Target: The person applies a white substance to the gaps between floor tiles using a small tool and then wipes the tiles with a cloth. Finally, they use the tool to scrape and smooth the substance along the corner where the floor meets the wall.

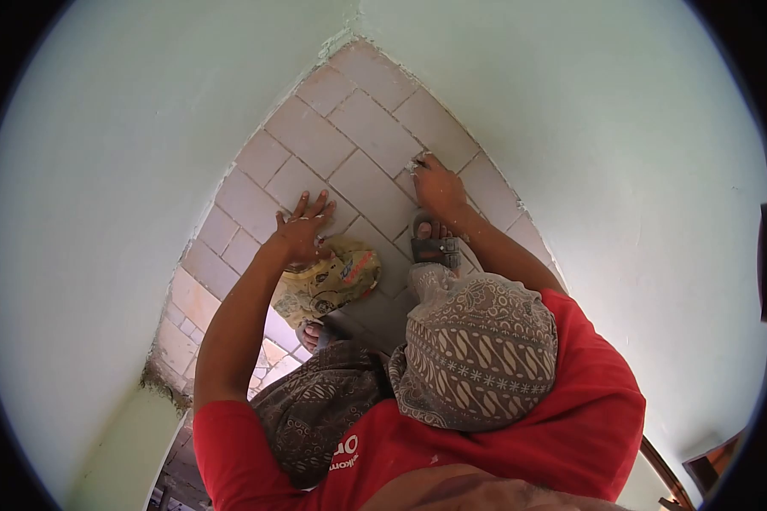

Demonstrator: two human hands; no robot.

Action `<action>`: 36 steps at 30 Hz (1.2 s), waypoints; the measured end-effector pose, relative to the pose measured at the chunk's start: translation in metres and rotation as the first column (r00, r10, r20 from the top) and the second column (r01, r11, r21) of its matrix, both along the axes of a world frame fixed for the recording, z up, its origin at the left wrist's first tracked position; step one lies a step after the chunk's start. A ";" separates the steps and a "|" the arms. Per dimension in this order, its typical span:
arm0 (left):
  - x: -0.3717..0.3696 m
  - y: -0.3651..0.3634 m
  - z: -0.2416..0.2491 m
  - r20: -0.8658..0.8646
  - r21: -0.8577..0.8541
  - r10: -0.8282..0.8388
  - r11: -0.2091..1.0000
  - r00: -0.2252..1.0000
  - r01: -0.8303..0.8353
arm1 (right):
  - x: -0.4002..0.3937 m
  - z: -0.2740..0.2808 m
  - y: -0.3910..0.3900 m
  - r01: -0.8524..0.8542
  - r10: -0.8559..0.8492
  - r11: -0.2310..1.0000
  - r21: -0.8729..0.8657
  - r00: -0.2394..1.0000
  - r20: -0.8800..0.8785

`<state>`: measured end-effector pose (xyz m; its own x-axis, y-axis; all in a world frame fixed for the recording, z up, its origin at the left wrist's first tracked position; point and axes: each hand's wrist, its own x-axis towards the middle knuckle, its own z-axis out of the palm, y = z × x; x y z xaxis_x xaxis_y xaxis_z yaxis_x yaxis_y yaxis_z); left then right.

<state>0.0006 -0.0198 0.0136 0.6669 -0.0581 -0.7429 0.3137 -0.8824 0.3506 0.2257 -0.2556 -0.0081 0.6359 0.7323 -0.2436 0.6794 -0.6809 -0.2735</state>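
Observation:
My left hand (305, 232) rests palm down on the tiled floor (302, 128), its fingers spread and nothing held. Right beside its wrist sits a crumpled yellow printed bag or cloth (341, 277). Farther forward, my right hand (439, 186) has its fingers bent together at a joint between tiles. A small whitish bit (417, 162) shows at its fingertips; I cannot tell what the fingers hold. White smears mark both hands. My sandalled foot (433, 234) stands just behind the right hand.
Pale green walls (111, 170) meet in a corner ahead, with rough, chipped plaster along their base. A patterned cloth covers my knees (481, 353). My other foot (311, 334) is behind the yellow bag or cloth. Dark wooden pieces (716, 464) show at the lower right.

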 end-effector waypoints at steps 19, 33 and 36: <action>-0.003 -0.002 -0.004 -0.002 -0.045 0.011 0.999 1.000 -0.011 | 0.011 0.000 0.016 -0.015 0.015 1.000 0.011 1.000 0.022; -0.002 -0.002 -0.001 0.003 -0.033 0.010 0.999 1.000 -0.010 | 0.002 -0.004 0.009 -0.071 0.067 0.991 0.116 0.997 0.033; 0.000 -0.002 0.003 0.023 -0.020 0.016 1.000 1.000 -0.016 | 0.012 -0.002 0.025 -0.077 0.074 0.991 0.111 0.997 0.037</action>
